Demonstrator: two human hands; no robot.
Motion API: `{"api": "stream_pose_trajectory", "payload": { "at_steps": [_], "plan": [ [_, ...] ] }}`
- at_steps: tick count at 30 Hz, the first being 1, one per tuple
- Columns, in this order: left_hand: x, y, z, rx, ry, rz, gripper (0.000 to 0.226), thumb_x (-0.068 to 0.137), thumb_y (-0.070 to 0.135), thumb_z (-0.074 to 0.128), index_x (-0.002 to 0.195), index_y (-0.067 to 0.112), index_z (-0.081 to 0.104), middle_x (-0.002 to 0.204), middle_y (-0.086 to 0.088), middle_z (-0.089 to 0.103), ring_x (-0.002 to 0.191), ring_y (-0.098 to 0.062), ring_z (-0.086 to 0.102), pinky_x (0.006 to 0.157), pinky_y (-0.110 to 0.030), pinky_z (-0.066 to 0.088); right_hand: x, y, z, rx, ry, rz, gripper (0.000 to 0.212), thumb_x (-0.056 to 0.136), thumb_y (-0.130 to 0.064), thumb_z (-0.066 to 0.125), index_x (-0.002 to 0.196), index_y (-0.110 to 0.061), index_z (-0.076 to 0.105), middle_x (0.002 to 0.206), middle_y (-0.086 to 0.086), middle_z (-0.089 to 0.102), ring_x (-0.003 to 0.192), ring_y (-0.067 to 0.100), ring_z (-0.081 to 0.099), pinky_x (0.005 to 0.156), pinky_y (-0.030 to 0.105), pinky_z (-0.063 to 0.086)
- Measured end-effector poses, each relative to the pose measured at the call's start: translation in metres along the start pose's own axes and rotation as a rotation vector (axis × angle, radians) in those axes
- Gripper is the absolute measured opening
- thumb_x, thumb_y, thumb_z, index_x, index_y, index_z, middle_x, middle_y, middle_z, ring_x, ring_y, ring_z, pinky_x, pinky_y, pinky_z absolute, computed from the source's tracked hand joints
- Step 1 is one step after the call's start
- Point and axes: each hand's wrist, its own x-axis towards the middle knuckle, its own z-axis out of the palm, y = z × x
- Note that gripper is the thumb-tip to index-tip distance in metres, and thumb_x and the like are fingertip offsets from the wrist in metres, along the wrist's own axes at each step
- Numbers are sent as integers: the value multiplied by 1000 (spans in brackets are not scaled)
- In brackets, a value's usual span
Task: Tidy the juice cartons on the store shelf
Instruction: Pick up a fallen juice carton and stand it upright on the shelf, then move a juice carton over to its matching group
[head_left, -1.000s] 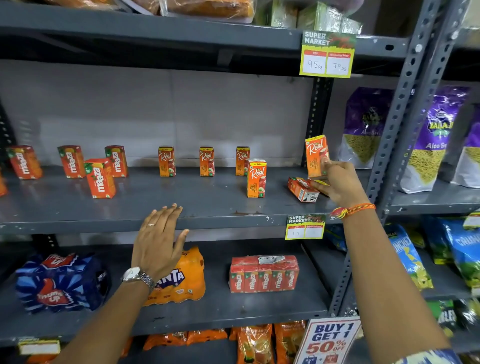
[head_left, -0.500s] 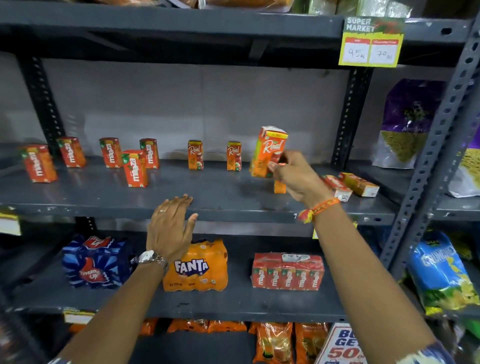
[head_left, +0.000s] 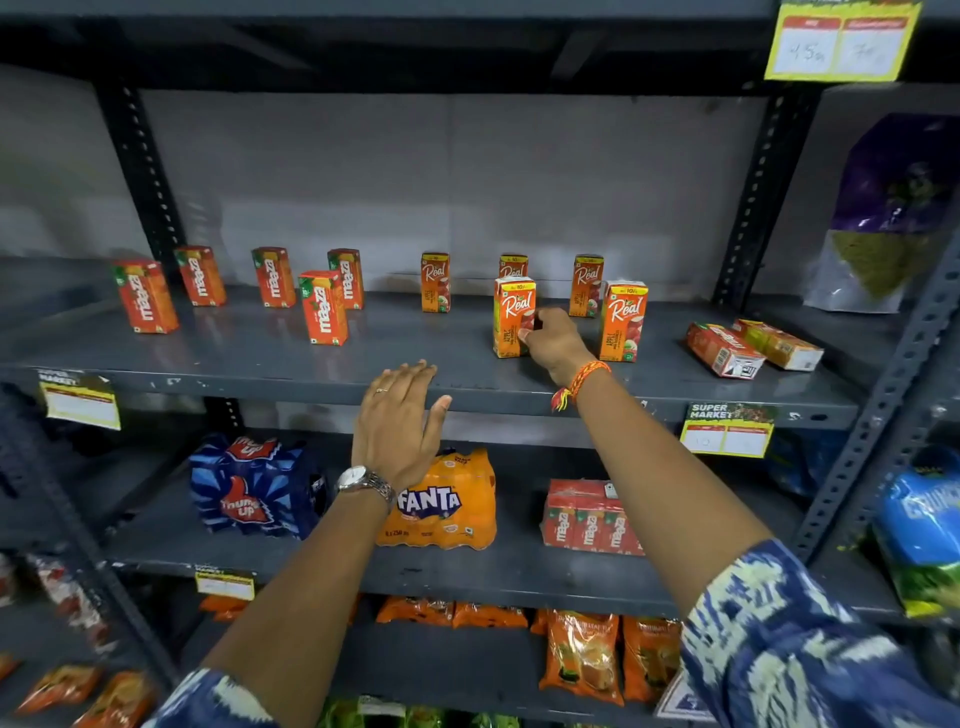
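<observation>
My right hand (head_left: 551, 344) grips an upright orange Real carton (head_left: 510, 315) standing on the grey middle shelf (head_left: 395, 358). Another Real carton (head_left: 622, 320) stands just right of the hand, and three more Real cartons (head_left: 435, 281) line the back. Several red Maaza cartons (head_left: 323, 306) stand upright on the left half. Two cartons (head_left: 723, 348) lie on their sides at the right end. My left hand (head_left: 397, 423) rests flat, fingers spread, against the shelf's front edge, holding nothing.
Below sit a Thums Up pack (head_left: 252, 486), a Fanta pack (head_left: 441, 501) and a wrapped Maaza pack (head_left: 589, 517). Snack bags fill the bottom shelf and the right bay. Slotted uprights (head_left: 750, 197) frame the shelf. Price tags (head_left: 727, 428) hang from the shelf edges.
My right hand carried a Real carton leftward from the right end and has set it upright in the front row. The view shifted left and closer. My left hand stayed at the shelf edge.
</observation>
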Motion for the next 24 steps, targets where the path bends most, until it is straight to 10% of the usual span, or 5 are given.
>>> {"api": "stream_pose_trajectory", "payload": {
  "at_steps": [10, 16, 24],
  "plan": [
    [-1, 0, 4, 27, 24, 23, 61, 100, 49, 27, 143, 12, 48, 149, -8, 50, 140, -26, 44, 121, -41, 22, -14, -5, -20, -283, -4, -172, 26, 98, -15, 51, 118, -1, 61, 121, 18, 66, 111, 34, 63, 94, 41, 52],
    [-1, 7, 15, 29, 61, 56, 63, 99, 50, 31, 147, 11, 44, 152, -8, 46, 143, -27, 40, 122, -42, 22, -37, -5, -102, -231, 426, -302, 24, 92, -13, 55, 103, -4, 74, 107, 16, 75, 105, 31, 69, 96, 33, 52],
    [3, 34, 35, -27, 98, 90, 60, 99, 50, 30, 143, 12, 48, 145, -7, 55, 137, -26, 47, 119, -39, 22, -41, 60, -178, -518, 596, 219, 42, 90, -30, 60, 112, 5, 61, 122, 31, 60, 113, 49, 58, 91, 48, 50]
  ]
}}
